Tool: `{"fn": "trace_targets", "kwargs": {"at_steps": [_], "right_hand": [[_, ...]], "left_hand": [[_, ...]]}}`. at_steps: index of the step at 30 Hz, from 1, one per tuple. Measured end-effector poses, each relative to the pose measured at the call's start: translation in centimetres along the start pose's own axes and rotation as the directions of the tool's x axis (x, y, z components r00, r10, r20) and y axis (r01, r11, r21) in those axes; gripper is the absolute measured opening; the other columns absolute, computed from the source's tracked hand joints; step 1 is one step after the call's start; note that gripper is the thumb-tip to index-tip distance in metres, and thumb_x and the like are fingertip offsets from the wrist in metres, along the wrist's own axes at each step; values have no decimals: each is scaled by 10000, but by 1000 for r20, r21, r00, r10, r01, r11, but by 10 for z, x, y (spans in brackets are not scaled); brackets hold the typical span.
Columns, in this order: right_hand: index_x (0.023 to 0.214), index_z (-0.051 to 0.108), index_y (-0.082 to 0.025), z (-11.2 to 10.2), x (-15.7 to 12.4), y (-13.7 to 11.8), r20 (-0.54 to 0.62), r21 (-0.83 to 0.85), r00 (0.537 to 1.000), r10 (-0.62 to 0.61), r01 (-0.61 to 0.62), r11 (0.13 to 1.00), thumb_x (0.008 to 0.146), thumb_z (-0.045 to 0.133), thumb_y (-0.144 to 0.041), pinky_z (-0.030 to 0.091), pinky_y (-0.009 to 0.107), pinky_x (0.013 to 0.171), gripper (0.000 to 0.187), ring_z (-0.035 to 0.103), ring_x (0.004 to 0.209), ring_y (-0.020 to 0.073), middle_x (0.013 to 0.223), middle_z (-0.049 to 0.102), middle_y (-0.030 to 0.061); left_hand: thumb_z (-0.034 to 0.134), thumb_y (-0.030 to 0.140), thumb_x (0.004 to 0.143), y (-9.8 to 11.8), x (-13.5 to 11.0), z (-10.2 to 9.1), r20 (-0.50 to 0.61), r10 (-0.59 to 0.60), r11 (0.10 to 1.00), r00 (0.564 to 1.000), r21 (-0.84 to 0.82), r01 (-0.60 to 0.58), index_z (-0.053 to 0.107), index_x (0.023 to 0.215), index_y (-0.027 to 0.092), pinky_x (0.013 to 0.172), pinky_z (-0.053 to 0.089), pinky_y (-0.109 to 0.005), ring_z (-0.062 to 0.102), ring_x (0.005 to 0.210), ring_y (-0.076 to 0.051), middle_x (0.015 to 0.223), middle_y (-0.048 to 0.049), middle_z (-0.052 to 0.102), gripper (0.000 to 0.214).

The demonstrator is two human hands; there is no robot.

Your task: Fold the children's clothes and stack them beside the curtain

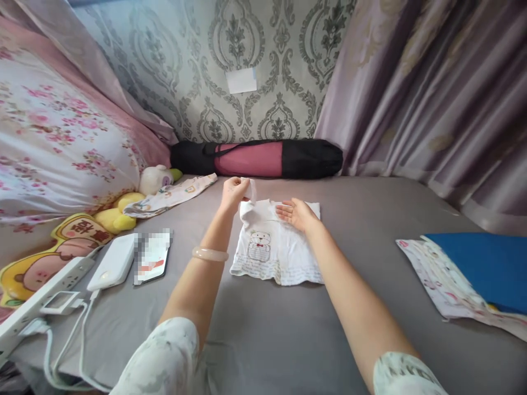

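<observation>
Presently: left hand (234, 189) pinching white shirt's (275, 249) strap; right hand (295, 213) open, flat on shirt; bed (370, 219).

I see a small white top (275, 247) with a bear print, lying front up on the grey sheet (288, 329). Lines of script edge its hem. One shoulder strap is lifted off the sheet.

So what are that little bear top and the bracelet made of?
The little bear top looks like thin, soft cotton knit, matte: it wrinkles and lies limp where the left hand pinches its shoulder. The bracelet seems jade or glass, perhaps resin: pale, smooth, glossy, slightly translucent.
</observation>
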State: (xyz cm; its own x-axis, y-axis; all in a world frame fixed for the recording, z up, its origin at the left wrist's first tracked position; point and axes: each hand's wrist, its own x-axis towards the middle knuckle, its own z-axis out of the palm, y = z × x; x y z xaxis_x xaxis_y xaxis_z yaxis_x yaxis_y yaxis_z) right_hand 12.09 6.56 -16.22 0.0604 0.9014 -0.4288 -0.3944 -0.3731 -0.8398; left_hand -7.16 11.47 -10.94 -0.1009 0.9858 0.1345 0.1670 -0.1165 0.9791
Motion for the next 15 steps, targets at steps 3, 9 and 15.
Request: {"fn": "trace_targets", "kwargs": {"at_steps": [3,9,15], "right_hand": [[1113,515,-115,-25,-11,5,-6,135,1000,24,-23,991,988,260,-370,531,312,723,381,662,779,181,918,663,134],[1141,507,-158,-31,-2,8,0,127,999,-36,35,991,939,362,-568,552,343,735,480,676,780,193,893,680,100],[1018,600,-168,-29,16,9,-107,-274,974,-200,164,948,856,594,-348,561,307,719,242,674,793,177,947,699,78]], "left_hand": [[611,355,727,-3,-10,37,79,7,999,997,-39,-4,565,717,138,425,461,-184,540,528,-107,607,5,550,222],[592,520,798,-14,-30,73,393,42,997,919,-73,-14,618,890,119,612,536,-259,647,773,-175,926,-104,678,412],[377,462,927,-37,-16,59,349,19,997,937,61,-43,583,1057,113,787,522,-327,651,970,-219,1120,-169,658,426]]}}
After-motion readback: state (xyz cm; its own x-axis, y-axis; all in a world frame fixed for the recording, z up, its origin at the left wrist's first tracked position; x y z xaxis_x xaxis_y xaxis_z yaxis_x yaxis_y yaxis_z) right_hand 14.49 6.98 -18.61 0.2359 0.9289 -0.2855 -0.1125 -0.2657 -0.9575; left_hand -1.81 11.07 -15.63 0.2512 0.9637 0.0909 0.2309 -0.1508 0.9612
